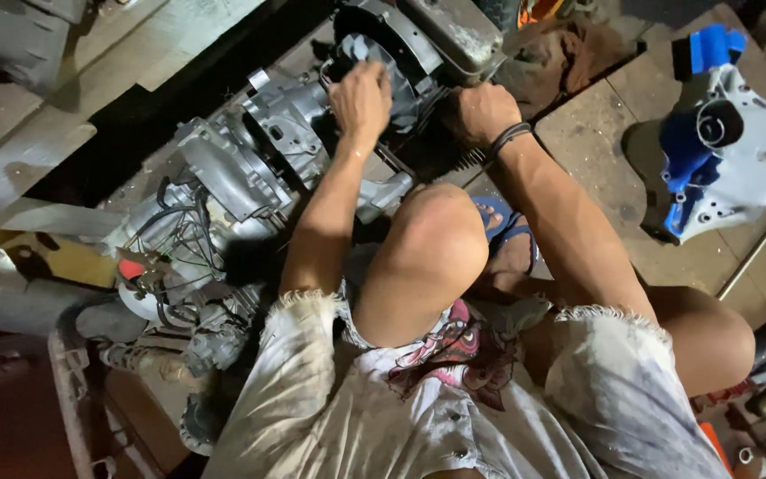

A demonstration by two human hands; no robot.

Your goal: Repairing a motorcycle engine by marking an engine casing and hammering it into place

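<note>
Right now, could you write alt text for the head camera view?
A crouching person's left hand and right hand rest on a grey engine lying on the concrete floor. A blue and white machine part sits to the right.

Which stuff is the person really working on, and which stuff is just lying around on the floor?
In use:
- left hand, on the round grey housing
- right hand, at the engine's dark finned part
- grey engine block with its wires

Lying about:
- blue and white cover
- thin metal rod
- brown rag
</note>
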